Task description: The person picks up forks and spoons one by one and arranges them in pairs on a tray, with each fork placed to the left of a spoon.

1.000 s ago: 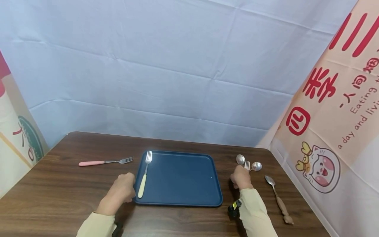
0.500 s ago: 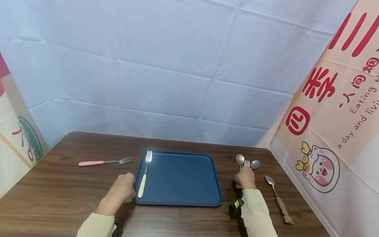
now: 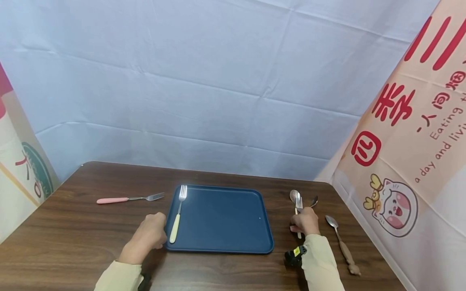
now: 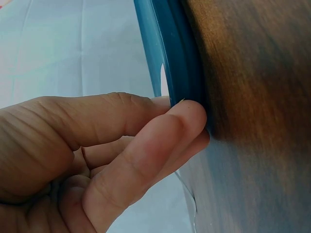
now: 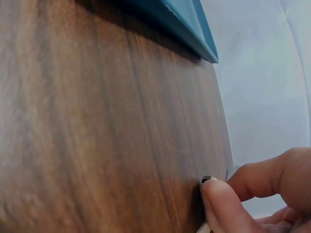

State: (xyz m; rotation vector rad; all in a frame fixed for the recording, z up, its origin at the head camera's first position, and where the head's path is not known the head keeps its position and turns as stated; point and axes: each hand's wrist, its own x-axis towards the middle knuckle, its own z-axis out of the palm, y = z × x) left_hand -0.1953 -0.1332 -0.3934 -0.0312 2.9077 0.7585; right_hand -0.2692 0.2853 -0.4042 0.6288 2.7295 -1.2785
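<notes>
My left hand (image 3: 149, 231) pinches the left rim of a dark blue tray (image 4: 184, 63), thumb on one side and fingers on the other. A fork with a pale yellow handle (image 3: 175, 227) lies along the tray's left side. Right of the tray, my right hand (image 3: 306, 221) pinches a spoon (image 3: 314, 201); its bowl shows tilted beyond the knuckles, its handle mostly hidden. A small dark tip (image 5: 206, 179) shows at the fingertips in the right wrist view. Beside this hand lie another spoon (image 3: 294, 195) and a fork (image 3: 299, 202), overlapping, with a whitish handle end below.
Left of the tray lies a fork with a pink handle (image 3: 113, 200). At the far right is a spoon with a wooden-looking handle (image 3: 346, 251). Pale cloth (image 3: 204, 93) hangs behind the brown wooden table (image 3: 91, 238).
My right hand has shifted right and slightly nearer. The right-hand spoon's bowl has turned from facing up to tilted, and the fork tines beside it have moved left. My left hand stays put.
</notes>
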